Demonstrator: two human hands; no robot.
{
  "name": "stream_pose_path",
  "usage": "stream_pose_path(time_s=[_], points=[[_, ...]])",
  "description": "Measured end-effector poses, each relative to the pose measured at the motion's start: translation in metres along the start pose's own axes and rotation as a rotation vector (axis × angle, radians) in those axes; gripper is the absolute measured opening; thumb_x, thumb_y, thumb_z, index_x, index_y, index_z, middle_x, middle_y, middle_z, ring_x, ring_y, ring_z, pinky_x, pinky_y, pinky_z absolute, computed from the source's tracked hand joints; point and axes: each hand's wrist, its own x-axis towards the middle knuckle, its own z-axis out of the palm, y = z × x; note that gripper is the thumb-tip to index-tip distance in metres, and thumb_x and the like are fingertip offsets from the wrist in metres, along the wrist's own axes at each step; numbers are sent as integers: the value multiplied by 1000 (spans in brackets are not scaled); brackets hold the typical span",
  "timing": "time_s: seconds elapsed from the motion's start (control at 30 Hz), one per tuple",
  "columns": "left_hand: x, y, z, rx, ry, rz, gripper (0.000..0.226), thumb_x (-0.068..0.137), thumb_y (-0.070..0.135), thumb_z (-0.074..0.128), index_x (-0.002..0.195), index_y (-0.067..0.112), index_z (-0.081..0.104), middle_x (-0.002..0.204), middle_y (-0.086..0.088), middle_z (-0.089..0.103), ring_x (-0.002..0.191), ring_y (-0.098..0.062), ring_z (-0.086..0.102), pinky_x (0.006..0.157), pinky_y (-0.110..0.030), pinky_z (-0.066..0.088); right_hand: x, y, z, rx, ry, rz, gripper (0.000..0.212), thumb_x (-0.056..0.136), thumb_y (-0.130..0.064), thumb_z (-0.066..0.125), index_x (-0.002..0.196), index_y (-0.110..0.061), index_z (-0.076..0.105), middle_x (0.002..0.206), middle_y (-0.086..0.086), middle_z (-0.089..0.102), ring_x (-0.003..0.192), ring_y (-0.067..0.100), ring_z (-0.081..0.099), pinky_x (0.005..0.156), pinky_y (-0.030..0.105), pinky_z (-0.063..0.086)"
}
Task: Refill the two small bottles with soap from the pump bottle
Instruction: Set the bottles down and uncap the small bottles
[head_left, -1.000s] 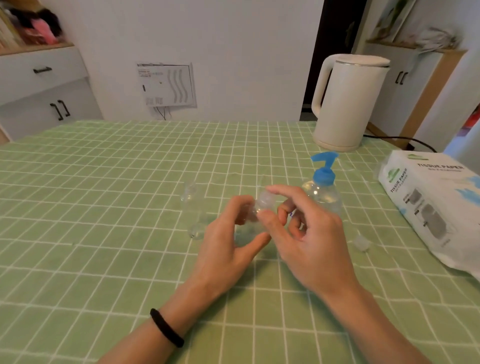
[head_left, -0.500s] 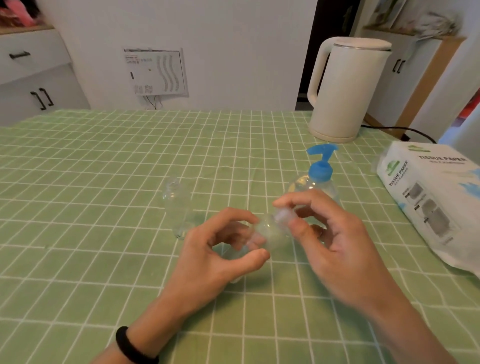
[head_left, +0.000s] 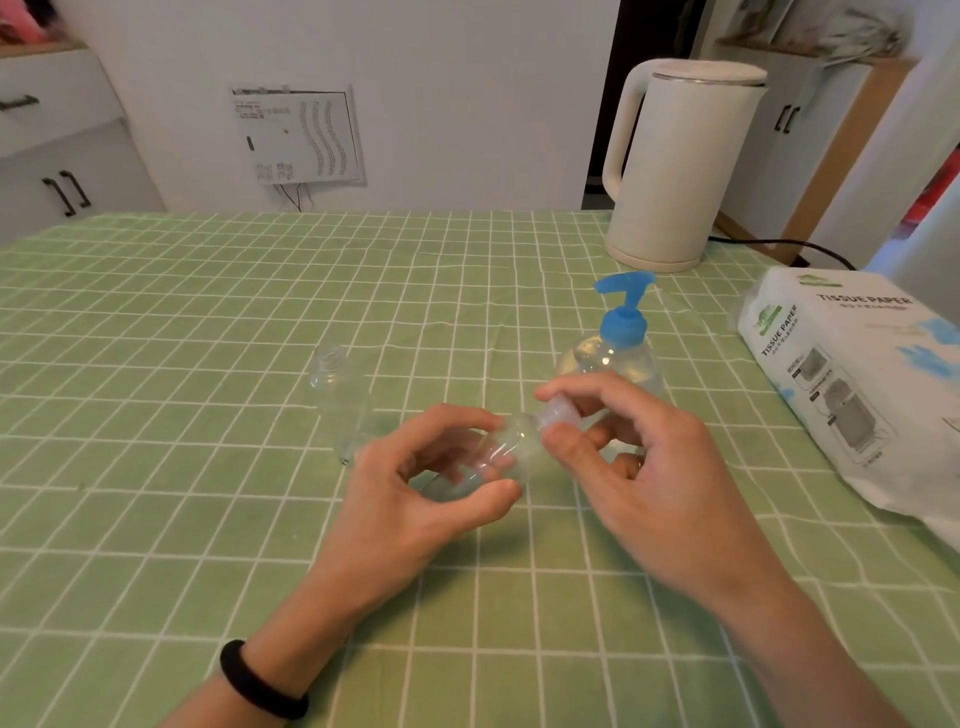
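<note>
The step in hand looks like taking the cap off one small bottle so that soap can go in. The left hand (head_left: 415, 499) curls its fingers (head_left: 488, 493) round the small bottle (head_left: 511, 449) and holds it on its side, just above the counter (head_left: 208, 338). The right hand (head_left: 660, 493) pinches the cap (head_left: 558, 413) with its thumb and first finger. The cap sits on the bottle's neck, but it is not clear if it is loose.

Next, the cap probably has to be twisted off and put down. Then the bottle has to stand up under the pump.

The held bottle is clear and thin, and it looks empty. The other small bottle (head_left: 337, 400) stands open on the counter behind the left hand. The pump bottle (head_left: 621, 332), clear with a blue top, stands just behind the right hand.
</note>
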Motion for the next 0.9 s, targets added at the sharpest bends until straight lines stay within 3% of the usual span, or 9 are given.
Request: stream_pose_path(time_s=[0.1,0.2,0.27,0.37,0.43,0.53,0.67,0.8,0.9], points=[[0,-1,1,-6,-16,-5,38,80,34,84,116,36,72,104,2,81,99,-24,78,91,-53,60,1,-1,-3,-93,-16,-68,26,96,-8,70,110,-30,71,105,-11,68,91,15,65,62,16,48],[1,-3,2,-16,-36,14,39,81,34,84,118,35,72,106,4,81,101,-19,78,93,-45,61,1,-3,-8,-147,-41,-121,32,95,2,66,107,-28,69,104,-11,64,98,19,63,69,18,50],[0,-5,2,-14,-40,21,40,81,36,84,119,36,71,107,6,81,102,-16,78,94,-35,60,0,-5,-10,-98,-70,-127,33,94,-2,66,110,-31,68,106,-11,65,100,18,64,68,19,51],[1,-8,1,-32,-33,33,41,80,39,84,119,35,72,108,6,81,102,-14,78,93,-26,59,-2,-8,-9,19,-78,-20,32,91,-33,72,122,-42,64,113,-15,65,93,13,68,59,26,54],[1,-9,1,-25,-44,35,41,80,41,84,119,35,72,110,8,80,103,-12,77,93,-22,58,-3,-7,-7,-19,-22,18,22,92,-45,72,112,-37,68,103,-14,67,82,12,68,56,18,50],[1,-9,1,-18,-64,31,44,79,44,84,120,38,72,112,8,80,106,-14,77,95,-24,58,-3,-4,-9,-30,1,3,7,94,-30,74,99,-27,71,91,-11,70,78,12,66,60,12,46],[1,-8,2,-47,-54,30,42,79,41,84,120,37,72,111,6,81,106,-15,78,96,-26,58,1,-8,-21,-97,25,-55,20,97,-13,68,111,-28,69,109,-15,68,96,9,67,66,13,52],[1,-8,3,-79,-31,21,41,81,36,83,120,34,72,109,5,82,106,-16,78,96,-28,59,1,-2,-61,-119,272,76,9,96,-26,72,103,-32,73,98,-18,71,82,-3,67,59,10,51],[1,-8,3,-77,-38,24,41,81,35,83,120,32,72,109,4,82,106,-17,78,95,-28,59,-5,15,-90,-314,254,332,9,88,-37,75,87,-28,74,81,-15,68,61,-4,57,59,22,48]])
